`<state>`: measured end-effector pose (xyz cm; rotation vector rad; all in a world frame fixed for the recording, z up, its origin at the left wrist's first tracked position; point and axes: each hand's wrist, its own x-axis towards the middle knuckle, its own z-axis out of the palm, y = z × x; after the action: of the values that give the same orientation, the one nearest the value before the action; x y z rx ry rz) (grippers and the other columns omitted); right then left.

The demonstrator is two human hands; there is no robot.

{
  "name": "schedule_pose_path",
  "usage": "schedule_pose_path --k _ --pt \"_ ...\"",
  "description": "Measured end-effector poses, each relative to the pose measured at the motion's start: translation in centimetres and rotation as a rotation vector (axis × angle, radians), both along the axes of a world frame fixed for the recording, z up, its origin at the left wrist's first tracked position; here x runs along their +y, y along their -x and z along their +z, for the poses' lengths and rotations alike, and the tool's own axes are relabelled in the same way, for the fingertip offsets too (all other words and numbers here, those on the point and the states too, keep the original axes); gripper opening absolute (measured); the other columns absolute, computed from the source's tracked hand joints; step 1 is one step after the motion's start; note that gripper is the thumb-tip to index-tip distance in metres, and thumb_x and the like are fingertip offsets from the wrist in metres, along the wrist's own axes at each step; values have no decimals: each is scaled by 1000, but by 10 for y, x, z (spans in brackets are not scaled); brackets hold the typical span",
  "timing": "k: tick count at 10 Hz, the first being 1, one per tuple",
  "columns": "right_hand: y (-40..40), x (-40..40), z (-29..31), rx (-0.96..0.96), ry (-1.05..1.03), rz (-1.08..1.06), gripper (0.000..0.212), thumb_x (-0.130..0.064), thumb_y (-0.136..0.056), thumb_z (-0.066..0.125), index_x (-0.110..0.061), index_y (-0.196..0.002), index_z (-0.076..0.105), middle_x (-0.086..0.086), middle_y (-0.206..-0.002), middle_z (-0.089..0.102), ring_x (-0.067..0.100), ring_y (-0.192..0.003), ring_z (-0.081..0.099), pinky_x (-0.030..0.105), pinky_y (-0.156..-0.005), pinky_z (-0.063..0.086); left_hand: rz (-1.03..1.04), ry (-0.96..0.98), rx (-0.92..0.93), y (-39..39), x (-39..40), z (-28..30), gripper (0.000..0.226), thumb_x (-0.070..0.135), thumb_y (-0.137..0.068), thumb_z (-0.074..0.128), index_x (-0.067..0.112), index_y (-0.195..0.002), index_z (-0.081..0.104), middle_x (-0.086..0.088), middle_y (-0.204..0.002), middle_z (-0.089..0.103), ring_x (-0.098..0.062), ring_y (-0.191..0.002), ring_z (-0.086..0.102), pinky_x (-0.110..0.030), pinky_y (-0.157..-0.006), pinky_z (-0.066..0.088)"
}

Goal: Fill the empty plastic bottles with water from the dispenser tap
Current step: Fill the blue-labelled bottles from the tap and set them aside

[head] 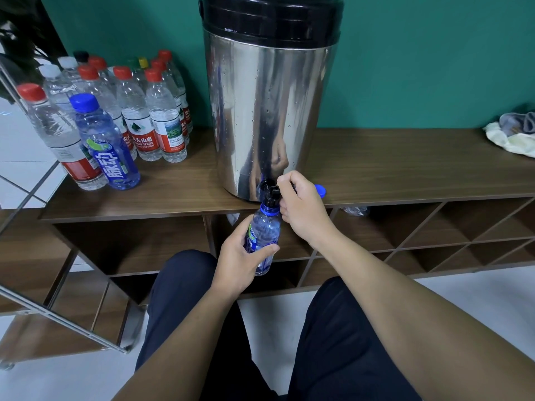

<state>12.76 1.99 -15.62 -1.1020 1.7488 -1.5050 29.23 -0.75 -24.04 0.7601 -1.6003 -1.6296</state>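
Note:
A steel water dispenser point(269, 111) with a black lid stands on the wooden shelf top point(405, 169). Its black tap point(270, 192) juts out over the shelf's front edge. My left hand point(240, 264) grips a clear blue-tinted bottle point(265, 230) with its open neck right under the tap. My right hand point(304, 209) has its fingers curled around the tap lever. A blue cap point(320, 190) lies on the shelf just behind my right hand.
Several capped bottles point(139, 111), most with red caps and one blue one point(105, 146), crowd the shelf's left end. A crumpled cloth point(512, 137) lies at the far right. Open cubbies run below the shelf, one holding a bottle point(354, 210). A metal rack point(58, 314) stands at left.

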Motion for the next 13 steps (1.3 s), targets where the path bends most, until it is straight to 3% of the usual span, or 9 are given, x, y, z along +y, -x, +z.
schedule_pose_path --k 3,6,13 --pt "0 1 2 -14 2 10 36 -36 -115 52 -24 -82 46 -11 -61 40 14 -58 37 34 -55 32 10 15 -4 -1 1 1 64 -2 -89 91 30 -139 68 2 -129 80 -22 -125 75 -50 -116 57" --pt "1 0 0 -25 5 7 35 -34 -115 52 -19 -84 45 -9 -61 39 14 -58 36 34 -55 31 4 12 -1 0 -1 -1 64 -3 -89 90 25 -142 68 -2 -131 79 -28 -126 74 -56 -117 55" --pt "1 -2 -2 -20 12 1 37 -37 -114 52 -27 -79 45 -11 -61 37 13 -57 35 34 -55 30 2 60 -12 -2 -1 1 61 1 -90 91 30 -139 69 -1 -130 79 -27 -126 74 -56 -117 55"
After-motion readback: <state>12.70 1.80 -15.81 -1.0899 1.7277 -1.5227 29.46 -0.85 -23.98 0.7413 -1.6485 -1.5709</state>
